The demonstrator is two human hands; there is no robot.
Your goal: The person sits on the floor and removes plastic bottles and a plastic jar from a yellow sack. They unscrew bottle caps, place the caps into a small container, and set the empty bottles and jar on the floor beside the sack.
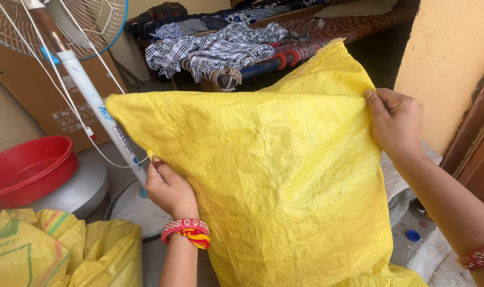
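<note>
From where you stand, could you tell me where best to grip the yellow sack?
Probably by its top edge near the two corners, pinching from either side, as the left hand and right hand do now. The sack is thin, limp woven cloth; held there it hangs flat.

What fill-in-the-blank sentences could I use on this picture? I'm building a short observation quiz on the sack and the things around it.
1. Both hands, the left hand and the right hand, hold up a woven sack whose colour is ____.
2. The basin at the left is ____ in colour.
3. Behind the sack stands a fan on a ____ pole.
4. The checked cloth on the bed is black and ____.

Missing words: yellow; red; white; white
</note>
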